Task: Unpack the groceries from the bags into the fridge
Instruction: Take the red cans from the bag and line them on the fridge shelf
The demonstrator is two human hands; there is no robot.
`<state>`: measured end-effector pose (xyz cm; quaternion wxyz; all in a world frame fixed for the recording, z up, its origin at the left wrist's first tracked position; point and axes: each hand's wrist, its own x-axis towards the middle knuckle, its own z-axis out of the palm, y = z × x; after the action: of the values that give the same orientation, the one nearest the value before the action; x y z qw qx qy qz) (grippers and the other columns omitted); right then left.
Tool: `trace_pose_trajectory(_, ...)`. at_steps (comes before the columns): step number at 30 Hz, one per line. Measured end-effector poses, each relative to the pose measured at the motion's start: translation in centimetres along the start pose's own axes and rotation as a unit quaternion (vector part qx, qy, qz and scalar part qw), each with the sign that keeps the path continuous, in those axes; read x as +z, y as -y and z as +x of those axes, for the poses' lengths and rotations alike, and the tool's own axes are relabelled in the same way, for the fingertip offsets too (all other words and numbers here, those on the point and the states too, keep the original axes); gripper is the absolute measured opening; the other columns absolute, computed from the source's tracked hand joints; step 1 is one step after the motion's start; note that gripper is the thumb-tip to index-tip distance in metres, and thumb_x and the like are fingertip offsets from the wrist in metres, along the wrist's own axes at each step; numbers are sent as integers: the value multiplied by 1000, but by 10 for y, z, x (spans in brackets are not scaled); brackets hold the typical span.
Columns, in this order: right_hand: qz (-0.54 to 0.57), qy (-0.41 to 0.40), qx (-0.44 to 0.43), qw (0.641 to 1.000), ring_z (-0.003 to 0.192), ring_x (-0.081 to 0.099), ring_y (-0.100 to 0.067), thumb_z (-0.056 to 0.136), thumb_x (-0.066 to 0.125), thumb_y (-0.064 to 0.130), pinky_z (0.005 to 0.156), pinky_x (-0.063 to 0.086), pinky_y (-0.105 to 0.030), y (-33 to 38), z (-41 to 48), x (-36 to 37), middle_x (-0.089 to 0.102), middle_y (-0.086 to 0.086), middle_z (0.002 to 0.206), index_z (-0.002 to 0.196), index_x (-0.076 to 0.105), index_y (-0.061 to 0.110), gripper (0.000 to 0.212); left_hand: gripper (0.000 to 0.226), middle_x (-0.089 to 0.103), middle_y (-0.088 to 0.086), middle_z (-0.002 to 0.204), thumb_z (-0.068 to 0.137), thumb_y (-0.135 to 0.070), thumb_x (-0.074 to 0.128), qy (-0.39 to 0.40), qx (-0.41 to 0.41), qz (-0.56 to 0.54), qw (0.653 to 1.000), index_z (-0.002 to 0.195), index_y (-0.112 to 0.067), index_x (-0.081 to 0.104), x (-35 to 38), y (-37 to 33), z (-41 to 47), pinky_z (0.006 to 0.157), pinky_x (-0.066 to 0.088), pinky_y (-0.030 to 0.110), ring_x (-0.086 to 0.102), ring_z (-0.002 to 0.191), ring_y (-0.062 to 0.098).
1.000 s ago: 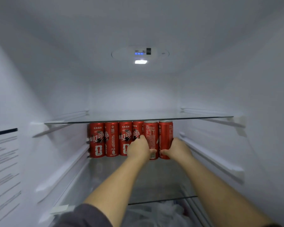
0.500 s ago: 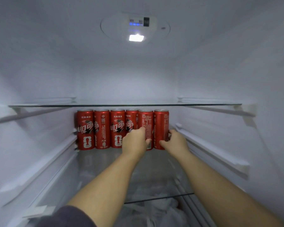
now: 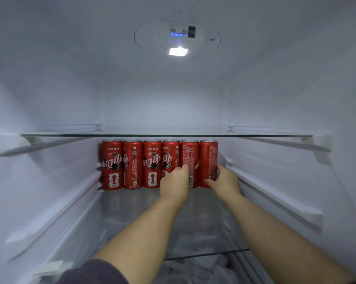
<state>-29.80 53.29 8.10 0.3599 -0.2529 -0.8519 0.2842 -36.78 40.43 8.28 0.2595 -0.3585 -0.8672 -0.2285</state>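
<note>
head view shows six red cans [image 3: 152, 163] lined up just below the glass shelf [image 3: 70, 135], right hand [image 3: 225, 181] grasping the end can [image 3: 208, 158], left hand [image 3: 174, 181] grasping the neighbouring can [image 3: 190, 156].

Home kitchen prob.: white fridge int. [image 3: 50, 89] w/ glass shelf [image 3: 173, 135], ceiling lamp [image 3: 178, 51], cola cans [image 3: 152, 163].

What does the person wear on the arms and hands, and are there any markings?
The left hand and the right hand are bare: no gloves, rings or watch show. Both forearms are bare too. A dark grey sleeve covers the left upper arm at the bottom edge of the view.
</note>
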Motion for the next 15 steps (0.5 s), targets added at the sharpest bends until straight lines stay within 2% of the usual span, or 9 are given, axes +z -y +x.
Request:
trace_pose_trajectory(7, 13, 25, -8, 1000, 99, 63, -27, 80, 72, 20, 89, 52, -36, -5, 5, 4, 66, -11, 111, 121, 62, 18, 42, 33, 61, 5, 118, 93, -12, 58, 30, -13, 34, 999, 124, -15, 46, 1, -1, 0, 79, 50, 39, 62, 106, 29)
trace_pose_trajectory(11, 2, 57, 12, 998, 104, 61, -30, 72, 70, 34, 93, 50, -42, -12, 13, 11, 63, -11, 113, 126, 54, 24, 58, 35, 61, 6, 120, 93, -9, 56, 44, -5, 40, 998, 126, -14, 46, -2, -3, -3, 80, 49, 39, 62, 107, 29)
trace_pose_trajectory(15, -13, 93, 36, 995, 118, 53, -33, 77, 68, 43, 101, 45, -47, -13, 16, 15, 53, -13, 130, 143, 34, 26, 76, 32, 56, 4, 118, 89, -12, 61, 10, 50, 41, 998, 120, -14, 52, -6, -7, -5, 75, 48, 34, 58, 105, 24)
